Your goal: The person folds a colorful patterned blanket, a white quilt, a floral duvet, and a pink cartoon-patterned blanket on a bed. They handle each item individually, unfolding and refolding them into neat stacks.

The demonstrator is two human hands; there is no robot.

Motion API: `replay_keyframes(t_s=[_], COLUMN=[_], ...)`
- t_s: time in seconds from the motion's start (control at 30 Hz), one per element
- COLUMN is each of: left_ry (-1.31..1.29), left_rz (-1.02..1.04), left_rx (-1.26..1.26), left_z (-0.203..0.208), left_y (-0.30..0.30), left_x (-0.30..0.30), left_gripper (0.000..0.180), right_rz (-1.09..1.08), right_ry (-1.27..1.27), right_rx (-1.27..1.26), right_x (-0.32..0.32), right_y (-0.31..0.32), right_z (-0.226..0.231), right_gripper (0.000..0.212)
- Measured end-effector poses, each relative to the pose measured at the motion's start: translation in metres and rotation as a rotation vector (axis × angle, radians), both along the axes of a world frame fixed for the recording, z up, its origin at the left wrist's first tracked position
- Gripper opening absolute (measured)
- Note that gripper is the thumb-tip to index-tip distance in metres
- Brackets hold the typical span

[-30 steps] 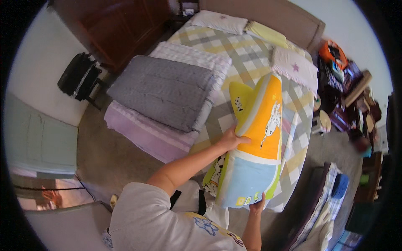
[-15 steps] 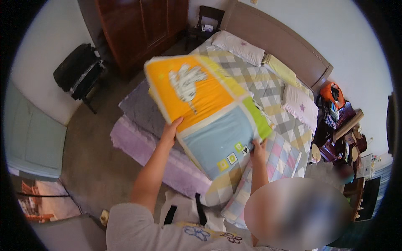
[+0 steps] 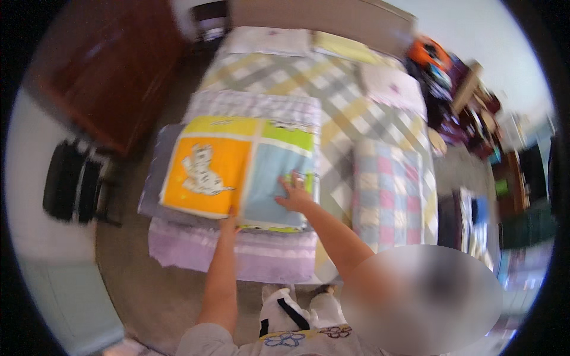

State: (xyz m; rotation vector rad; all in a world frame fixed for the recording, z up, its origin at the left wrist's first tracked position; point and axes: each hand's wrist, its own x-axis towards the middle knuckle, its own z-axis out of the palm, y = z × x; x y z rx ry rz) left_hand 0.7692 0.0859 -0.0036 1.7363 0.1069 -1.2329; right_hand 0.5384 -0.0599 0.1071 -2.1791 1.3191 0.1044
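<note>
1. On the bed [image 3: 332, 121], toward its near left corner, a bright folded quilt [image 3: 238, 169] lies over a grey blanket [image 3: 153, 178], which seems to bear its weight.
2. The right hand [image 3: 293, 194], fingers spread, rests on the quilt's blue part, likely steadying it.
3. The left hand [image 3: 230, 222] meets the edge facing the bed's foot; blur hides whether it pinches.
4. Along the bed's right side lies a checked quilt [image 3: 389, 193], apart.

"What colours do you get on the folded quilt [image 3: 240, 169]?"

"I see orange, yellow, light blue and lime-green panels, with a white, dark-spotted animal on the orange."

"And the rest?"

"I get grey bedding [image 3: 155, 178], a lilac blanket [image 3: 267, 261], and grey, yellow and white checks on the bedsheet [image 3: 337, 160]."
</note>
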Motion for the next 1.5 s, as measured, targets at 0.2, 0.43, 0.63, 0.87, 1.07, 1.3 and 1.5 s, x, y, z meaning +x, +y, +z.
replay_keyframes(t_s=[0.2, 0.43, 0.63, 0.87, 1.07, 1.3, 1.5], left_ry=[-0.416, -1.751, -1.096, -0.442, -0.554, -0.967, -1.022], left_rz=[0.255, -0.710, -1.686, -2.487, -2.404, -2.522, -2.757], left_rx=[0.023, -0.523, -1.146, -0.940, -1.028, -1.014, -1.098], left_z=[-0.016, 0.074, 0.126, 0.124, 0.091, 0.054, 0.113], left_y=[-0.021, 0.018, 0.145, 0.220, 0.199, 0.129, 0.132], left_x=[-0.025, -0.304, -0.636, -0.895, -1.048, -1.276, -1.516], left_gripper=[0.069, 0.053, 0.068, 0.074, 0.057, 0.054, 0.071], right_rz=[0.093, -0.677, -1.465, -1.961, -2.066, -1.798, -1.994], right_ry=[-0.263, -0.355, -0.300, -0.930, -0.940, -0.382, -1.040], right_rx=[0.203, -0.078, -0.226, -0.204, -0.068, -0.559, -0.452], right_x=[-0.128, -0.441, -0.626, -0.771, -0.923, -1.144, -1.323], right_y=[0.086, 0.318, 0.542, 0.634, 0.609, 0.571, 0.566], right_z=[-0.020, 0.006, 0.023, 0.042, 0.023, -0.007, 0.021], right_gripper=[0.054, 0.018, 0.038, 0.053, 0.043, 0.024, 0.041])
